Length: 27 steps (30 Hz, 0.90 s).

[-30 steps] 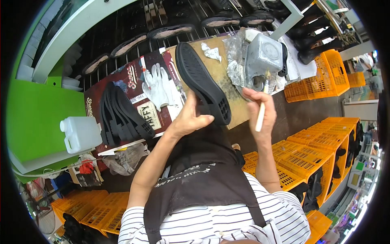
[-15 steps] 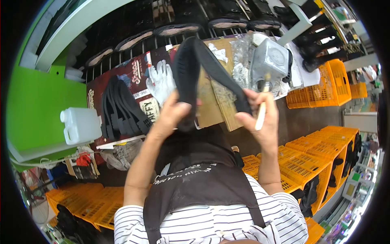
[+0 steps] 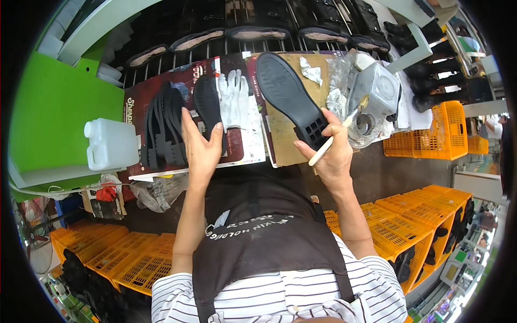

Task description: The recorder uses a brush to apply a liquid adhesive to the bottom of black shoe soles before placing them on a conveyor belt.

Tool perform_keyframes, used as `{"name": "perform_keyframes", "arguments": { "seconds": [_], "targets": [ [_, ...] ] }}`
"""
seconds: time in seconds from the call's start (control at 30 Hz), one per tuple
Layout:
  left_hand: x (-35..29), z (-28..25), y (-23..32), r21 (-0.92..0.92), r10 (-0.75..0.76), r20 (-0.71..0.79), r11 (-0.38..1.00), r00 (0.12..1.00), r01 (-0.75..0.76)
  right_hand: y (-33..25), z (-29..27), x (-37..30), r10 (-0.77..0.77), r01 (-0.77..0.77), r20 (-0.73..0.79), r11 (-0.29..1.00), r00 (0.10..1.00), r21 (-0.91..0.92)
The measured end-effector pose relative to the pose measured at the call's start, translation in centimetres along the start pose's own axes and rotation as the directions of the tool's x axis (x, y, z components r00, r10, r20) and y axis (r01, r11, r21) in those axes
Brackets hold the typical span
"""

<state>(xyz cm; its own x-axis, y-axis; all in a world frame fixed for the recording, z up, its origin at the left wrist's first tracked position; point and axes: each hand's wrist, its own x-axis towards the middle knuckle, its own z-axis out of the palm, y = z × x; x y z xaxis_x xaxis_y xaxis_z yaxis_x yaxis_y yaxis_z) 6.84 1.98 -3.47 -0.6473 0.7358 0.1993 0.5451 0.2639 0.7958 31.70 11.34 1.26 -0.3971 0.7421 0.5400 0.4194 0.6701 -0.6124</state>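
Note:
My right hand [image 3: 335, 148] pinches the heel end of a black shoe sole [image 3: 285, 86]. A brush with a pale handle [image 3: 322, 151] is also gripped in that hand, its bristles up by the clear plastic container [image 3: 366, 124]. The sole's toe points away from me, over brown cardboard. On the left, my left hand [image 3: 200, 148] is spread, thumb and fingers apart. It is over the near end of another black sole [image 3: 207, 99] lying on dark red cardboard. Beside its fingers is a row of several black soles [image 3: 164, 124] packed together.
A white glove [image 3: 233, 99] lies between the soles. A translucent jug [image 3: 110, 144] stands at left by a green panel [image 3: 64, 118]. Black boots [image 3: 258, 21] line the rack behind. Orange crates [image 3: 404, 220] stand at right and lower left. A grey tub [image 3: 377, 86] sits at the right.
The two soles held up together are now apart. One lies on the cardboard at the left, with my left hand opened over it. My right hand keeps the other sole and the brush.

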Motion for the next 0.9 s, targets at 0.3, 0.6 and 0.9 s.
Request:
{"name": "perform_keyframes", "arguments": {
  "seconds": [0.3,0.6,0.9],
  "targets": [
    [-1.5,8.3,9.4,-0.819,0.215,0.574,0.135,0.791,0.558,-1.0,0.2,-0.3,-0.009,0.008,-0.009,1.0,1.0,-0.014],
    [0.0,10.4,8.8,-0.642,0.292,0.724,-0.046,0.625,0.765,3.7,-7.6,-1.7,0.521,-0.354,-0.067,0.664,0.851,0.658],
    [-0.2,7.9,9.7,-0.801,0.345,0.597,0.214,0.724,0.559,3.3,-7.4,-0.6,0.58,-0.298,-0.031,0.463,0.814,0.835]
  ]
}}
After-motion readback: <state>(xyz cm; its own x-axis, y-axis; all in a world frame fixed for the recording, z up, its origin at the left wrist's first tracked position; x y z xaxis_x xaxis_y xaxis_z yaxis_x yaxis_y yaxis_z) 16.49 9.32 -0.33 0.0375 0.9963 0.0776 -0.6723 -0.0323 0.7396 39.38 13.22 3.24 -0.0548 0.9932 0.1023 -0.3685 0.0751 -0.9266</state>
